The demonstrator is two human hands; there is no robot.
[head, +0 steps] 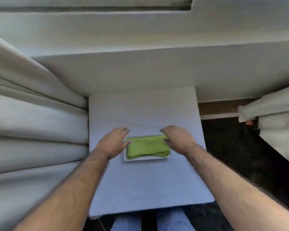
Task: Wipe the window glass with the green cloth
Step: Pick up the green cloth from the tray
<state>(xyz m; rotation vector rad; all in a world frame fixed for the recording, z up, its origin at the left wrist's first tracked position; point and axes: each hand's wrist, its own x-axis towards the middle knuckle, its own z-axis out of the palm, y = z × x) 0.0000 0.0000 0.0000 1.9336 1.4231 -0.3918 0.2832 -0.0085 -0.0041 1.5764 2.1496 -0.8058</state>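
A folded green cloth [147,146] lies on a small white tray [145,158] in the middle of a pale blue table top [145,184]. My left hand [113,141] hovers at the cloth's left edge with its fingers spread, and the thumb touches or nearly touches the cloth. My right hand [177,138] is at the cloth's right edge, fingers apart, thumb near the cloth's corner. Neither hand grips anything. The window frame and sill [140,39] run across the top; the glass itself is hard to make out.
White curtain folds [32,122] hang close on the left of the table. Another curtain [277,117] hangs at the right above a dark floor [240,155]. My legs in blue trousers [170,220] show below the table's near edge.
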